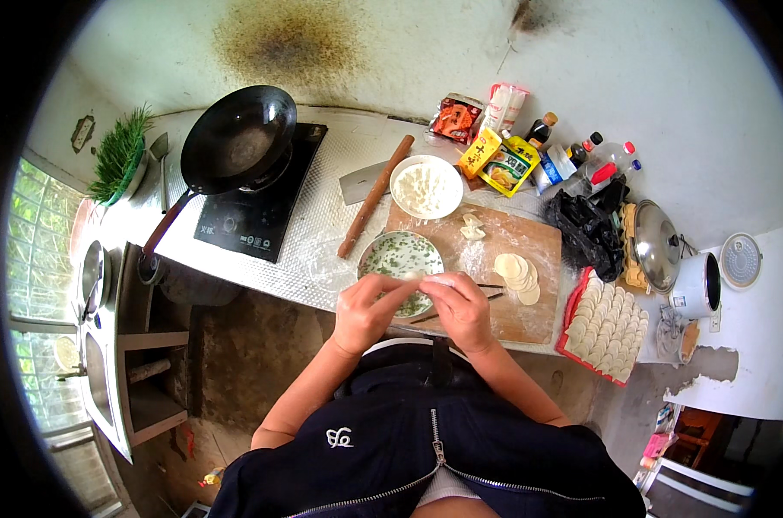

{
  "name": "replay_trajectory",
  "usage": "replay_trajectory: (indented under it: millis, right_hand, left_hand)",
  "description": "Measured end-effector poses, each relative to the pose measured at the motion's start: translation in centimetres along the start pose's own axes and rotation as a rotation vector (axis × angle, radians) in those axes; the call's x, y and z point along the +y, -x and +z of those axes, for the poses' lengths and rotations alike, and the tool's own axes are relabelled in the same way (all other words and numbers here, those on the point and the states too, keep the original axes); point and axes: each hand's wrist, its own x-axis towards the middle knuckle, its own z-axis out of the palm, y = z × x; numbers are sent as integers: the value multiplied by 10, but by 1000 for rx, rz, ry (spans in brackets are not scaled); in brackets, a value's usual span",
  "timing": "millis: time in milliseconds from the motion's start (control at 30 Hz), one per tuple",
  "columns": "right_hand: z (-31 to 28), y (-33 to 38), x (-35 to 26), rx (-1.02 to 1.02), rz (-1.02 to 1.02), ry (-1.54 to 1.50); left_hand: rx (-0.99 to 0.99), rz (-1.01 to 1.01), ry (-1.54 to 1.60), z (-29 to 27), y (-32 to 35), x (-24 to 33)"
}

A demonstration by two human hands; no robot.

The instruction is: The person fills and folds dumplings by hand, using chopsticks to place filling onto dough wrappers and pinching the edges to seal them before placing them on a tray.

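Observation:
My left hand [367, 309] and my right hand [462, 309] meet over the near rim of a metal bowl [376, 249] of pale filling flecked with green. Together they pinch a small white dumpling [423, 281] between their fingertips. Beyond the right hand lies a wooden board [529, 242] dusted with flour, with a stack of round wrappers [516, 272] and chopsticks [493, 291] on it. A red tray [569, 318] to the right holds several rows of folded dumplings.
A white bowl of flour [426, 186], a rolling pin [376, 195] and a cleaver [362, 183] lie behind the board. A black wok [236, 138] sits on an induction hob [262, 203]. Packets, bottles, a pot lid [656, 243] and a rice cooker [698, 285] crowd the right.

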Motion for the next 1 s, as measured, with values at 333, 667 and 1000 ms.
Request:
replay_trajectory:
  millis: [333,667,1000]
  right_hand:
    - [2,0,5,-37,-16,9]
    - [3,0,7,-67,-19,33]
    - [4,5,63,26,641,-399]
  left_hand:
    - [-23,-6,49,4,2,-5]
    - [-53,-63,74,4,4,-4]
    - [-31,-468,242,1,-11,5]
